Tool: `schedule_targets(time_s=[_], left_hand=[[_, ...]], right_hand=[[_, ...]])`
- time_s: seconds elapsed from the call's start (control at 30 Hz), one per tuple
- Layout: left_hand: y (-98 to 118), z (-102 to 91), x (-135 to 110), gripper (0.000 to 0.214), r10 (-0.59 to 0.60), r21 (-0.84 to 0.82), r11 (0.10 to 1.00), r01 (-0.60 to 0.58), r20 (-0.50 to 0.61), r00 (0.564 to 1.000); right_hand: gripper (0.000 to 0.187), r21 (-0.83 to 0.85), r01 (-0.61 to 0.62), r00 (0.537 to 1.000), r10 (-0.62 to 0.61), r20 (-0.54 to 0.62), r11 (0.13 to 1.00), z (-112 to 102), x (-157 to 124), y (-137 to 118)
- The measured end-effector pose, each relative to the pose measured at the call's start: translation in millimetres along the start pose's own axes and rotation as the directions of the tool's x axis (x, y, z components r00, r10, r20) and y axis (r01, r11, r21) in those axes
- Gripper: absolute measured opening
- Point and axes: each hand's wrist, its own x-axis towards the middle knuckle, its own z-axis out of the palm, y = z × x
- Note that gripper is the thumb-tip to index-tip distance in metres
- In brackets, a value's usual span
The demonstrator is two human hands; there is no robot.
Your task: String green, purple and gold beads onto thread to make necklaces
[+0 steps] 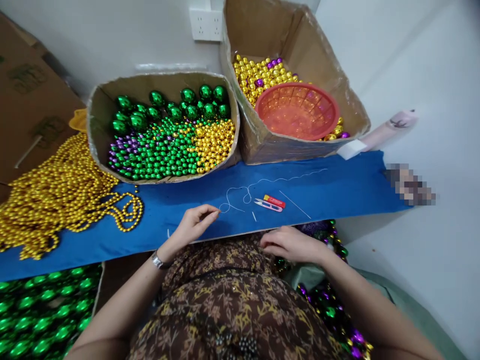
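Observation:
My left hand (197, 222) is over the blue tabletop, thumb and forefinger pinched at the end of a thin white thread (247, 189). From there the thread runs in loose loops to the right across the cloth. My right hand (283, 242) is at the table's front edge by my lap, its fingers curled inward; whatever they may hold is hidden. Between and beyond the hands lie thread snips (268, 205), a red and yellow lighter (275, 201), a thin needle-like stick (295, 205) and a short white piece (254, 216).
A cardboard box of green, gold and purple beads (165, 150) stands behind the hands. Beside it, a taller box (296, 145) holds gold beads and a red basket (298, 112). Gold bead strings (56, 195) pile at left. Green beads (41, 310) lie below the table.

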Motion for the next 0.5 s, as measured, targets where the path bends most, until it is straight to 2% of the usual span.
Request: schedule_targets(time_s=[0.03, 0.1, 0.17, 0.23, 0.3, 0.37, 0.43, 0.5], left_hand=[[-5, -1.8, -2, 0.033, -0.011, 0.050, 0.999, 0.012, -0.030, 0.999], [-13, -5.2, -9, 0.033, -0.044, 0.115, 0.992, 0.052, -0.073, 0.996], [-19, -9.2, -17, 0.033, -0.069, 0.147, 0.986, 0.077, -0.060, 0.996], [-26, -16.8, -23, 0.031, -0.079, 0.202, 0.975, 0.088, -0.053, 0.996], [-35, -30.6, -25, 0.030, -0.088, 0.295, 0.947, 0.125, -0.135, 0.987], [-48, -50.1, -24, 0.028, -0.096, 0.387, 0.897, 0.214, -0.302, 0.948], [-62, -71.3, -18, 0.028, -0.086, 0.485, 0.816, 0.313, -0.435, 0.896], [-75, -89.2, -9, 0.031, -0.063, 0.614, 0.694, 0.376, -0.469, 0.881]], right_hand=[[0.012, -0.107, -0.094, 0.995, 0.091, -0.030, 0.990, 4, 0, 8], [0.016, -0.222, -0.238, 0.965, 0.204, -0.165, 0.946, 14, 10, 20], [0.020, -0.216, -0.282, 0.931, 0.212, -0.296, 0.935, 24, 30, 27], [0.020, -0.196, -0.281, 0.905, 0.192, -0.380, 0.939, 31, 56, 29], [0.020, -0.216, -0.302, 0.887, 0.191, -0.419, 0.929, 35, 80, 29], [0.020, -0.240, -0.333, 0.876, 0.205, -0.436, 0.912, 36, 99, 29], [0.022, -0.245, -0.351, 0.873, 0.222, -0.434, 0.904, 37, 110, 31], [0.022, -0.231, -0.359, 0.877, 0.242, -0.416, 0.904, 36, 116, 33]])
